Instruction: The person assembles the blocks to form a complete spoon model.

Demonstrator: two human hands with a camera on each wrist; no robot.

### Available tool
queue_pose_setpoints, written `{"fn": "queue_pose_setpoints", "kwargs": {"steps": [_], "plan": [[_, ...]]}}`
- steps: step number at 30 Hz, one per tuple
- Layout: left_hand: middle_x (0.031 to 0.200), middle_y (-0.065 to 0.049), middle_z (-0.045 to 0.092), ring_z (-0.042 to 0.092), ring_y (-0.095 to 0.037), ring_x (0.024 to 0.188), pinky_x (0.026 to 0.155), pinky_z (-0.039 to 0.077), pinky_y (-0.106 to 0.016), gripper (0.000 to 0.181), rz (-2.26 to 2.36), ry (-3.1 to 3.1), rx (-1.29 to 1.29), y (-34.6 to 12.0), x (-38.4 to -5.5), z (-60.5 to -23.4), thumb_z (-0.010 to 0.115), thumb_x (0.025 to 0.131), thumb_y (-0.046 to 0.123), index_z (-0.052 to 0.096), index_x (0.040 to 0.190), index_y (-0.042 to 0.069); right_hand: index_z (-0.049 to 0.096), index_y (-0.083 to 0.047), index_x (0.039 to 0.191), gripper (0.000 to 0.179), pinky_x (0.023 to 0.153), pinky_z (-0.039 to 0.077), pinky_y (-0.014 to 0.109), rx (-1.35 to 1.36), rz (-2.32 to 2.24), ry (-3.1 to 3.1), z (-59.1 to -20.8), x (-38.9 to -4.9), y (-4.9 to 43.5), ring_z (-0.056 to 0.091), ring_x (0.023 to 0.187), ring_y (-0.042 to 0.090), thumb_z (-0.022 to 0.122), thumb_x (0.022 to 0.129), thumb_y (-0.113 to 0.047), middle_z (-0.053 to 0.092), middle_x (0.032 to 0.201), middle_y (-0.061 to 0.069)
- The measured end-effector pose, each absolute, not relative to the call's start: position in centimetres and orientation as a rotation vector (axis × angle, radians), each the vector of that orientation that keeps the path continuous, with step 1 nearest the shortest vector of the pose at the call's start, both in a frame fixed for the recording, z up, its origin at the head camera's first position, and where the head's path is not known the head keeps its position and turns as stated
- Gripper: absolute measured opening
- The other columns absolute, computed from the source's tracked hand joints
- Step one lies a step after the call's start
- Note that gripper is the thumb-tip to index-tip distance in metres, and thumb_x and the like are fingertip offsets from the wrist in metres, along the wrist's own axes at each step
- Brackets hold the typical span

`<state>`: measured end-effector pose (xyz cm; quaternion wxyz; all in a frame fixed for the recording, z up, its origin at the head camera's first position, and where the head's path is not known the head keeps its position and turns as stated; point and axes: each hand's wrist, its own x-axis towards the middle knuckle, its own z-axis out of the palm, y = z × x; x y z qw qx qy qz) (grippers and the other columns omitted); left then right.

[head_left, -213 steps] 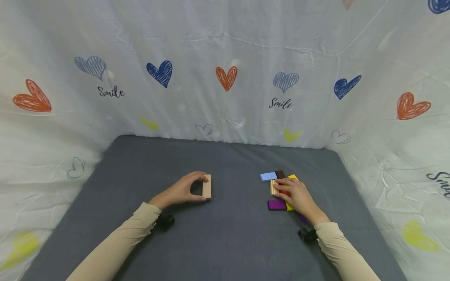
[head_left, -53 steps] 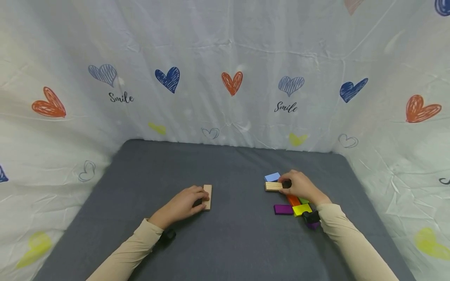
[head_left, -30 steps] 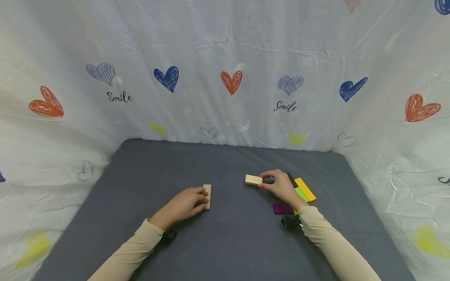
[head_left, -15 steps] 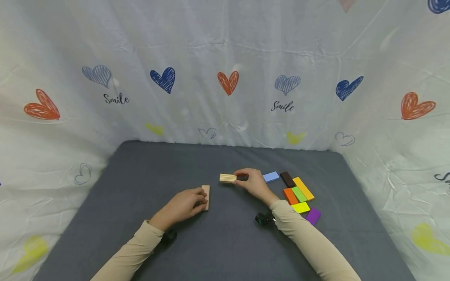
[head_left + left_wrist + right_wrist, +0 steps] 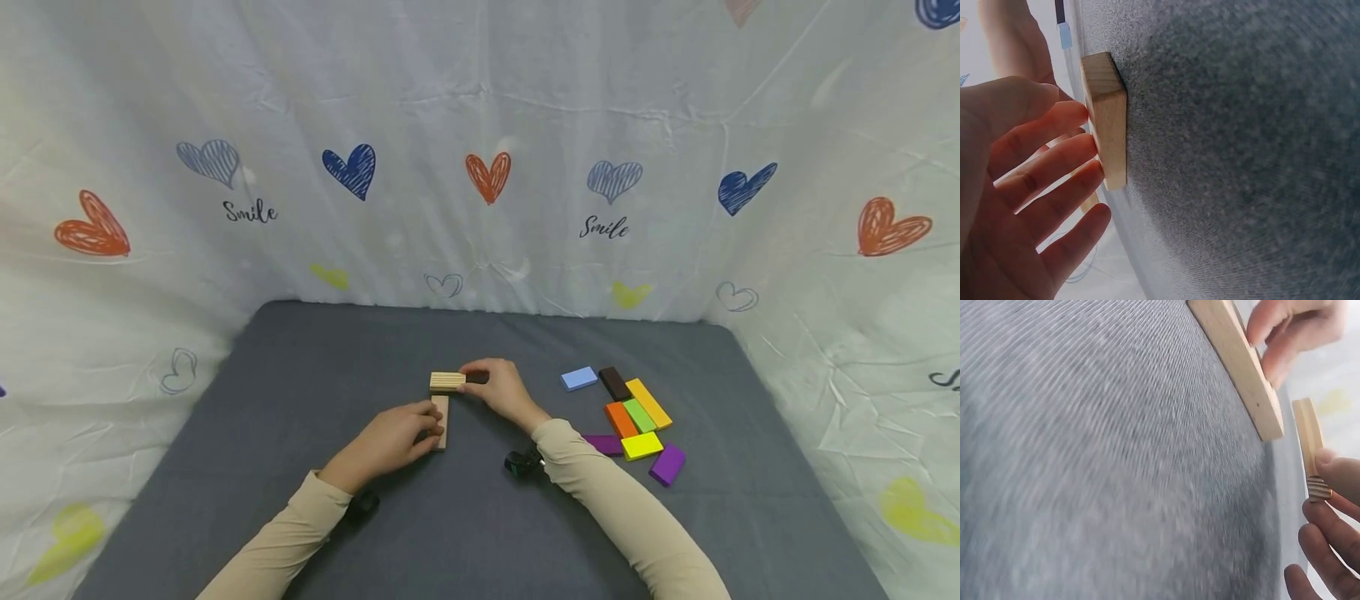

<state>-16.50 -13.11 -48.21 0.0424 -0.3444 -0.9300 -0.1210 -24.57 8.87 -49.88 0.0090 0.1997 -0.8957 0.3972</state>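
A plain wooden block (image 5: 441, 425) lies lengthwise on the dark grey cloth, near the middle of the table. My left hand (image 5: 395, 437) rests its fingertips on top of it; in the left wrist view the fingers (image 5: 1054, 169) are nearly straight and the thumb stands apart from the block. Just past that block's far end, my right hand (image 5: 504, 392) pinches a second wooden block (image 5: 447, 382) with striped grain by its right end. The right wrist view shows this striped block (image 5: 1311, 447) between thumb and fingers, a gap from the lying block (image 5: 1241, 369).
To the right lie several coloured blocks: light blue (image 5: 579, 379), dark brown (image 5: 614, 383), orange-yellow (image 5: 648, 403), orange (image 5: 620, 419), green (image 5: 639, 415), yellow (image 5: 641, 446) and two purple ones (image 5: 667, 464). A white curtain (image 5: 480, 242) printed with hearts hangs around the table.
My right hand has picked the striped block from the coloured group and carried it left, to beside the lying block's far end. My left hand has stayed at its block, its fingers now on top.
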Motion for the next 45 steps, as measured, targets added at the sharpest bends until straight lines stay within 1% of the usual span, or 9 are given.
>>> {"fn": "queue_pose_setpoints", "kwargs": {"steps": [10, 22, 36, 41, 45], "plan": [[0.105, 0.002, 0.065, 0.067, -0.012, 0.089, 0.078, 0.058, -0.030, 0.009, -0.403, -2.821, -1.064, -13.2, -16.4, -48.2, 0.069, 0.093, 0.021, 0.076, 0.098, 0.018, 0.074, -0.016, 0.111, 0.028, 0.086, 0.058, 0.033, 0.648, 1.264, -2.804, -50.3, -24.4, 7.2, 0.071, 0.099, 0.017, 0.077, 0.085, -0.027, 0.076, 0.109, 0.002], [0.103, 0.004, 0.065, 0.066, -0.010, 0.087, 0.076, 0.057, -0.030, 0.008, -0.401, -2.820, -1.045, -13.1, -16.3, -48.2, 0.069, 0.092, 0.021, 0.075, 0.097, 0.020, 0.075, -0.015, 0.110, 0.029, 0.083, 0.058, 0.030, 0.650, 1.236, -2.816, -50.7, -24.4, 7.3, 0.072, 0.096, 0.016, 0.078, 0.084, -0.028, 0.076, 0.107, 0.002], [0.107, 0.003, 0.065, 0.067, -0.013, 0.091, 0.078, 0.058, -0.031, 0.009, -0.430, -2.828, -1.049, -13.1, -16.5, -48.2, 0.068, 0.093, 0.020, 0.075, 0.098, 0.019, 0.075, -0.014, 0.111, 0.031, 0.089, 0.056, 0.035, 0.643, 1.183, -2.842, -50.7, -24.6, 7.5, 0.070, 0.102, 0.019, 0.078, 0.084, -0.028, 0.075, 0.110, 0.003], [0.108, 0.003, 0.065, 0.067, -0.013, 0.093, 0.080, 0.058, -0.031, 0.010, -0.440, -2.837, -1.046, -13.2, -16.5, -48.2, 0.068, 0.093, 0.021, 0.075, 0.099, 0.020, 0.075, -0.014, 0.111, 0.030, 0.088, 0.056, 0.035, 0.665, 1.150, -2.849, -50.8, -24.6, 7.5, 0.068, 0.100, 0.019, 0.078, 0.084, -0.028, 0.074, 0.109, 0.003], [0.108, 0.002, 0.065, 0.067, -0.014, 0.093, 0.080, 0.058, -0.032, 0.010, -0.450, -2.843, -1.050, -13.2, -16.5, -48.2, 0.067, 0.094, 0.021, 0.075, 0.100, 0.019, 0.075, -0.014, 0.110, 0.031, 0.089, 0.053, 0.036, 0.659, 1.129, -2.861, -50.9, -24.6, 7.5, 0.066, 0.098, 0.019, 0.078, 0.083, -0.029, 0.072, 0.106, 0.002]]}}
